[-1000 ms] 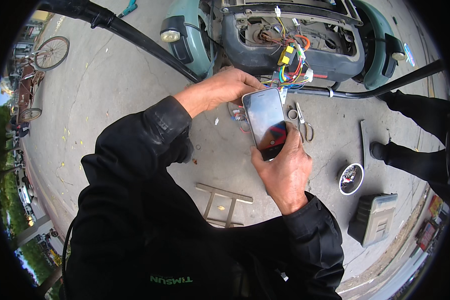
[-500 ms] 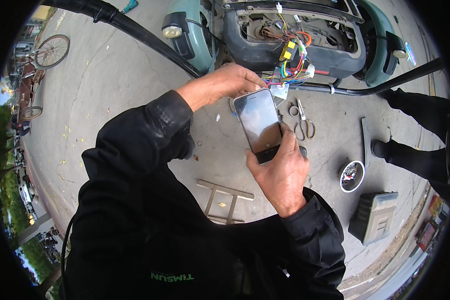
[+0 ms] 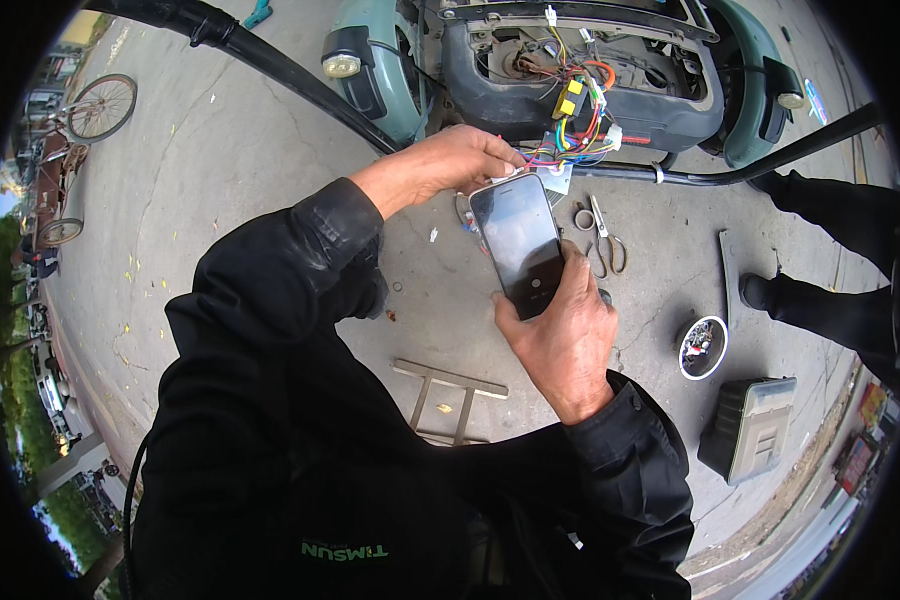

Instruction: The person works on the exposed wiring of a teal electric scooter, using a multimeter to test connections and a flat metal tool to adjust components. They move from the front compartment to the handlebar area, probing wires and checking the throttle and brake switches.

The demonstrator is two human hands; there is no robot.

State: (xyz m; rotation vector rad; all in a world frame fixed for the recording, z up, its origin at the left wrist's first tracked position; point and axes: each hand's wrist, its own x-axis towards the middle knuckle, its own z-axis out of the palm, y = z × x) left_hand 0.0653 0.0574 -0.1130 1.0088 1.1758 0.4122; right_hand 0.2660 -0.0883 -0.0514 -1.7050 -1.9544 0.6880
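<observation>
My right hand (image 3: 562,345) grips the lower end of a smartphone (image 3: 515,230), thumb on one side and fingers on the other. Its dark, reflective screen faces up. Just beyond the phone's top edge, my left hand (image 3: 440,168) pinches a small pale wire connector (image 3: 510,174), partly hidden by the fingers. Coloured wires (image 3: 575,150) run from there to a bundle with a yellow-and-black block (image 3: 569,99), which hangs from the opened body of a green vehicle (image 3: 610,120). A silver metal box (image 3: 557,180) sits below the wires, partly covered by the phone.
Scissors (image 3: 606,240) and a tape roll (image 3: 583,219) lie on the concrete. To the right are a bowl of small parts (image 3: 703,348), a toolbox (image 3: 748,430), a flat bar (image 3: 729,275) and another person's legs (image 3: 830,250). A low stool-like frame (image 3: 450,385) stands near me.
The phone has shifted slightly and its screen looks darker, with a small light round mark near the bottom. Both hands keep their grips, and the view has moved a little.
</observation>
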